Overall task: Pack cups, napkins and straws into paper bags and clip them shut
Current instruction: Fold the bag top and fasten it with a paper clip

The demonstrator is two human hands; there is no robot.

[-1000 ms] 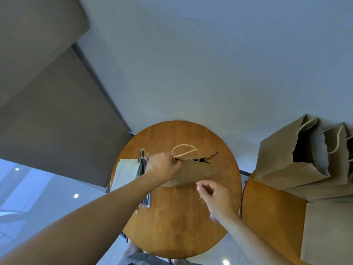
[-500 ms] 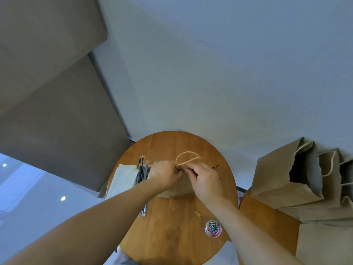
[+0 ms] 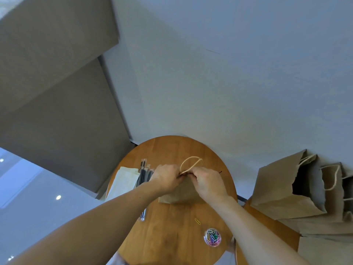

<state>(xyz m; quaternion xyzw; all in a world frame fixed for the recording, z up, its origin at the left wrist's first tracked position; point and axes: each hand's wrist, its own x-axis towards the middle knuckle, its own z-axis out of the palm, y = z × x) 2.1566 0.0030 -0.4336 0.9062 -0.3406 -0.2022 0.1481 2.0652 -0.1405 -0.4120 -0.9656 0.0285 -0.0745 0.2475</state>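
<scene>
A brown paper bag point(image 3: 181, 194) stands on the round wooden table point(image 3: 172, 236), its rope handles point(image 3: 191, 164) looping up behind my hands. My left hand point(image 3: 166, 177) and my right hand point(image 3: 207, 181) meet at the bag's top edge, fingers curled and pinching it together. Whether a clip is between the fingers is hidden. Black wrapped straws point(image 3: 143, 175) and white napkins point(image 3: 124, 182) lie left of the bag. A loose yellow paper clip point(image 3: 197, 221) lies on the table near a round clear tub of coloured clips point(image 3: 212, 237).
On a second wooden table point(image 3: 267, 232) to the right stand several open brown paper bags point(image 3: 282, 188) against the wall. A grey wall rises behind both tables, and the floor drops away on the left.
My right hand moved up from the table to the bag's top and joined my left hand there. The bag's open mouth is now pressed together. The camera tilted, bringing the clip tub into view.
</scene>
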